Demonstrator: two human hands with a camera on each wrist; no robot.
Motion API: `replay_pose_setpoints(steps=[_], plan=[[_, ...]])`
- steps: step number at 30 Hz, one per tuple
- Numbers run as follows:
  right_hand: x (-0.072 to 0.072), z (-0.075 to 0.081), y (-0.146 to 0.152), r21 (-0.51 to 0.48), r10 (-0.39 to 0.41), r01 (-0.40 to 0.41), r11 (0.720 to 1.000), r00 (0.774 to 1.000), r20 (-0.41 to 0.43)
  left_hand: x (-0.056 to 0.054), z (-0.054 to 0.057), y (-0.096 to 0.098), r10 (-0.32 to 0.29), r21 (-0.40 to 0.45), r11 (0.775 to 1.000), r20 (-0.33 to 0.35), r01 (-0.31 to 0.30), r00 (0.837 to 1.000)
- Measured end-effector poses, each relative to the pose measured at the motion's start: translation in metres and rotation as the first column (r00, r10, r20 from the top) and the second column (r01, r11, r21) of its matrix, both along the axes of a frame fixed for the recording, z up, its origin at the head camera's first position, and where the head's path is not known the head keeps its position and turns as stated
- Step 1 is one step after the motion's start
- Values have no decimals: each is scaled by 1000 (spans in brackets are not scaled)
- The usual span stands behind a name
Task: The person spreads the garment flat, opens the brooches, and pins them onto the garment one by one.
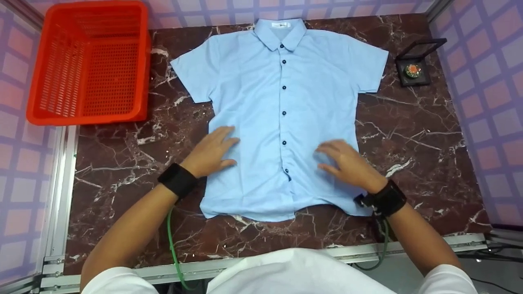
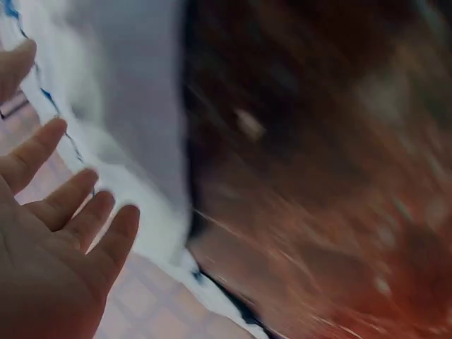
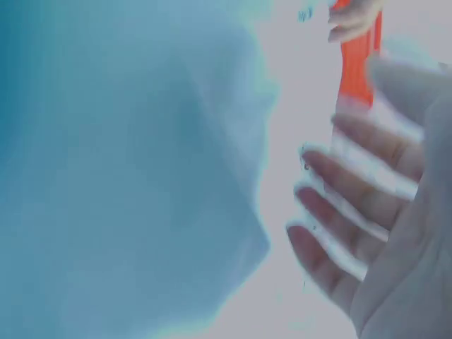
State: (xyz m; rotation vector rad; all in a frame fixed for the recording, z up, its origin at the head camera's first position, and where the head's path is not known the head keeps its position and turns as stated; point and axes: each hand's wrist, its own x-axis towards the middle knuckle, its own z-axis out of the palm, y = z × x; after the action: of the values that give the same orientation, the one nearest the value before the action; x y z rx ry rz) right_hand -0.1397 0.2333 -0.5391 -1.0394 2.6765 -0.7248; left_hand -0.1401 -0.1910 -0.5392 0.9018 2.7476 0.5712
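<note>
A light blue short-sleeved shirt lies front up, spread out, its collar at the far side and dark buttons down the middle. My left hand is over the shirt's lower left side, fingers spread and holding nothing. Over the lower right side is my right hand, its fingers loosely bent and nothing in them. In the left wrist view the left hand shows extended, parted fingers beside the shirt. The right wrist view shows the right hand with fingers apart near the pale, overexposed cloth. Whether either hand touches the fabric I cannot tell.
A red plastic basket stands at the back left of the dark marbled table. At the right back sits a small black open case with a round green and orange item. Green cables hang from both wrist bands.
</note>
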Motion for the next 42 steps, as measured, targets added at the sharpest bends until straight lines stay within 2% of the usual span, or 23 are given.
replay_pose_setpoints(steps=[3,6,9,12,15,19,21,23,25,27,29,32,34,36,38,42], plan=[[-18,-9,12,53,-75,76,996,997,-19,-6,-7,-14,41,-92,995,58,-36,997],[-28,-19,22,114,-105,102,988,994,20,-5,-12,-20,68,-170,984,106,-49,992],[-33,-27,25,160,-113,98,982,989,90,1,-10,-22,108,-214,974,145,-76,983],[-35,-31,25,173,-103,81,982,987,125,6,-4,-21,152,-240,965,175,-108,973],[-37,-30,23,174,-92,69,982,988,126,9,1,-19,176,-251,959,179,-128,968],[-43,-27,25,148,-92,76,986,991,102,10,5,-16,184,-249,958,159,-141,970],[-51,-24,30,107,-120,110,988,989,86,10,6,-16,186,-252,957,149,-145,971],[-66,-21,39,49,-181,179,983,982,56,11,7,-16,191,-252,956,141,-151,971],[-86,-14,50,1,-279,280,960,960,34,11,8,-16,198,-251,955,134,-160,971],[-110,-9,67,-35,-391,391,920,920,-11,11,9,-17,204,-249,954,130,-168,970],[-135,-5,86,-49,-500,498,866,864,-61,12,11,-17,216,-245,953,139,-178,966],[-167,-2,115,-23,-631,633,774,767,-113,12,11,-16,229,-244,952,155,-187,961],[-181,-1,135,9,-691,697,717,713,-119,12,10,-15,232,-241,952,165,-189,959],[-190,2,151,48,-731,738,673,673,-110,11,9,-13,228,-236,954,165,-186,960],[-197,2,161,74,-744,751,657,661,-99,12,7,-13,231,-231,954,163,-190,959],[-205,1,174,174,-742,735,655,670,-37,13,6,-15,234,-226,954,155,-196,960]])
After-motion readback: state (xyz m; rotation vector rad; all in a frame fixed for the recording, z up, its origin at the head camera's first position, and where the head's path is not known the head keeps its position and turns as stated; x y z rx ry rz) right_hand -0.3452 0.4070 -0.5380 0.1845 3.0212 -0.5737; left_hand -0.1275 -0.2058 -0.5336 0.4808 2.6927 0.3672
